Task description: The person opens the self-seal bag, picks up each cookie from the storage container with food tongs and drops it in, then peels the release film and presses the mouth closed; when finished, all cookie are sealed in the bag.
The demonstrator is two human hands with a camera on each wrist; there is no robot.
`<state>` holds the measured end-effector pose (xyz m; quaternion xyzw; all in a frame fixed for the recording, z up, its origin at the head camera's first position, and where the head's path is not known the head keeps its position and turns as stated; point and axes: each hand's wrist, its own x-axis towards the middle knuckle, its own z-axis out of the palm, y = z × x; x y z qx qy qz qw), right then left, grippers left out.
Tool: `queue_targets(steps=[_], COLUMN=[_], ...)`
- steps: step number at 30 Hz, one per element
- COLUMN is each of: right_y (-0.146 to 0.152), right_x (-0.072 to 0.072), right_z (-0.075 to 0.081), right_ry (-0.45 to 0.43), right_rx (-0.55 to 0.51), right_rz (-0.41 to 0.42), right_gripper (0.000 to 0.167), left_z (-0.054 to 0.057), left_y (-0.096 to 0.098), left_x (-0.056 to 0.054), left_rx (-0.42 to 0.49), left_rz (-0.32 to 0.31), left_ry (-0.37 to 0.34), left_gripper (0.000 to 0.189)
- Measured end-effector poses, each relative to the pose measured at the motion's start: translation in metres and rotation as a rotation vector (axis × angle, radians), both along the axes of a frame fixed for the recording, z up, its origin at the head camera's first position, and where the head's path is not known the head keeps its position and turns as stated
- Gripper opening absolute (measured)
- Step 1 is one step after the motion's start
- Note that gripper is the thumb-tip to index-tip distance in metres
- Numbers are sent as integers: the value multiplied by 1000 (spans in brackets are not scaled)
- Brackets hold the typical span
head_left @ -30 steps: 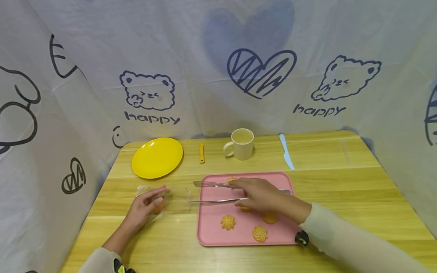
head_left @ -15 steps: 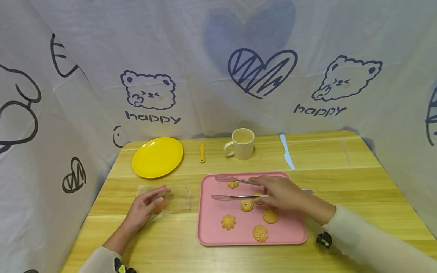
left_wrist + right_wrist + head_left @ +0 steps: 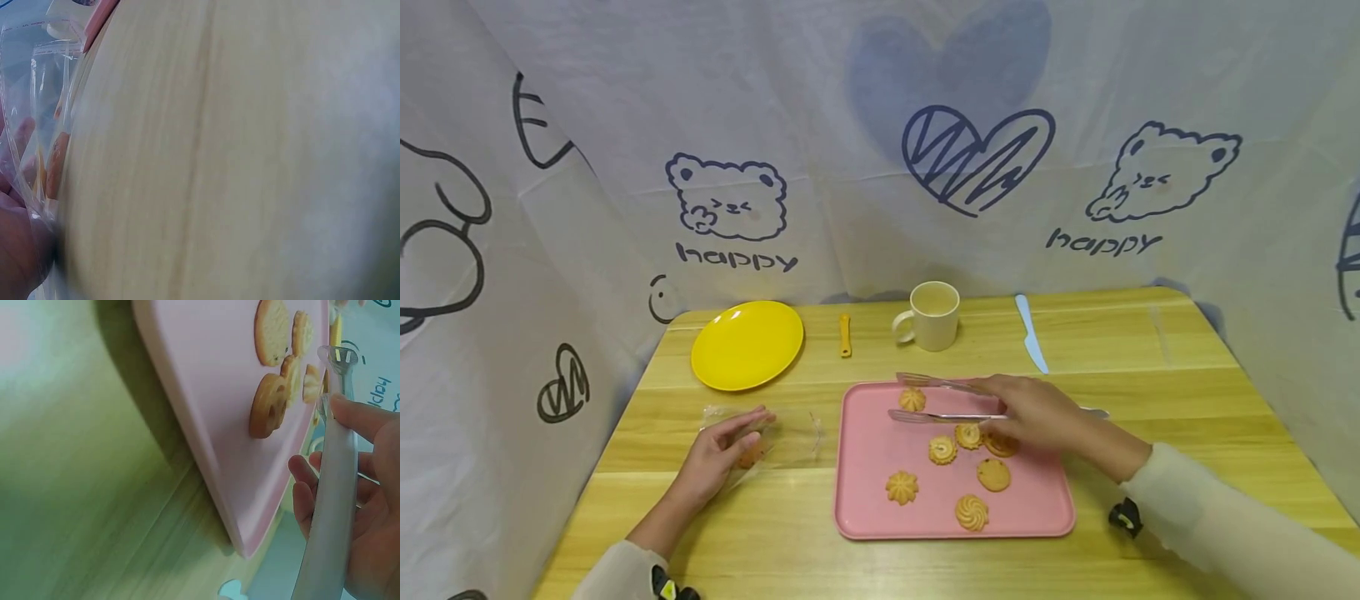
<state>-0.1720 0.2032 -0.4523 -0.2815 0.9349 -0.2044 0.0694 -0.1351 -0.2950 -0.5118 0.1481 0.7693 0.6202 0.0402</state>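
Observation:
My right hand point(image 3: 1037, 414) grips metal serving tongs point(image 3: 951, 417), thumb on one arm and fingers on the other. The tongs' jaws stand apart over the pink tray point(image 3: 865, 508), one on each side of a star-shaped cookie point(image 3: 912, 400) as seen from the head. Several more cookies lie on the tray, among them a swirled cookie point(image 3: 972, 512) and a round cookie point(image 3: 269, 406). On the left, my left hand point(image 3: 718, 454) holds a clear plastic bag point(image 3: 793, 442) on the table. A cookie point(image 3: 57, 165) shows inside the bag, partly hidden by the hand.
At the back stand a yellow plate point(image 3: 747, 346) and a cream mug point(image 3: 934, 317). Between them lies a small yellow handle-like piece point(image 3: 845, 336). A pale blue knife point(image 3: 1032, 333) lies right of the mug. A printed cloth point(image 3: 850, 208) hangs behind the table point(image 3: 1187, 433).
My right hand has drawn the tongs rightward from beside the bag, back over the tray, then slightly up toward the star-shaped cookie. The left hand and bag have stayed put.

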Motion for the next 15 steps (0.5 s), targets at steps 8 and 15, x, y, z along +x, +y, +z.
queue_targets(steps=[8,15], right_y=[4,5], right_x=[-4,-4], right_z=[-5,-6], right_ry=[34,16], right_rx=[14,17], right_rz=[12,8], right_gripper=[64,64], left_z=[1,1], left_y=[0,0], left_x=[0,0], left_rx=[-2,7], left_rz=[-1,-6], left_ry=[-3,0], left_gripper=[40,40])
